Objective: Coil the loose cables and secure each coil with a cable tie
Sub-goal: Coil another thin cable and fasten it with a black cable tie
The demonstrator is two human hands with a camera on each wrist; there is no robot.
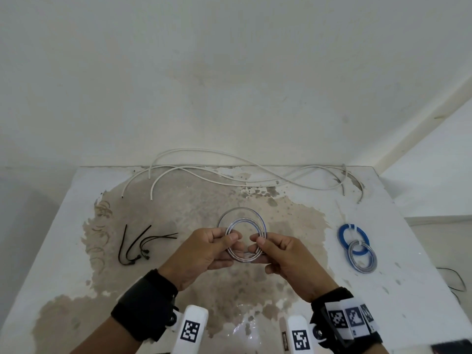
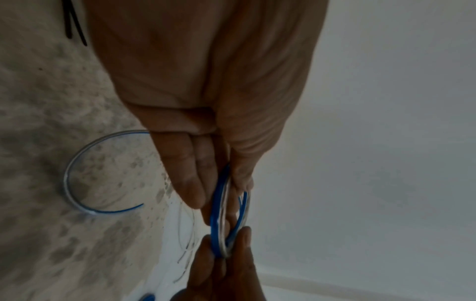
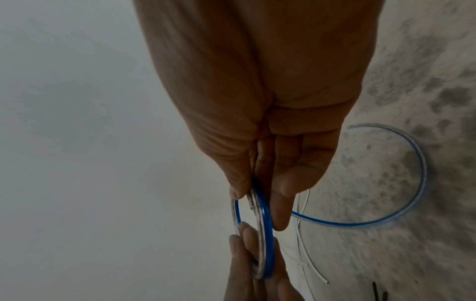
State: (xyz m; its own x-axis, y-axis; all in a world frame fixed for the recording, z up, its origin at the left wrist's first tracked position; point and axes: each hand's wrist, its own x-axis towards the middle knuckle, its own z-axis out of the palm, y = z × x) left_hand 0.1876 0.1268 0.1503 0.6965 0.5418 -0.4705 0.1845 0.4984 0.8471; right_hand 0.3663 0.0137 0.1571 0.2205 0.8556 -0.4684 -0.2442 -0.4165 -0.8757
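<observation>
A clear cable with a blue stripe is wound into a small coil held upright above the table's middle. My left hand pinches the coil's left side between thumb and fingers, and my right hand pinches its right side. The cable's loose tail arcs out behind the coil. In the left wrist view my left hand grips the coil, with the tail over the table. The right wrist view has my right hand on the coil. Several black cable ties lie to the left.
Long white cables sprawl along the table's far edge against the wall. A tied blue coil and a tied clear coil overlap at the right. The white table has a large worn brown patch in the middle.
</observation>
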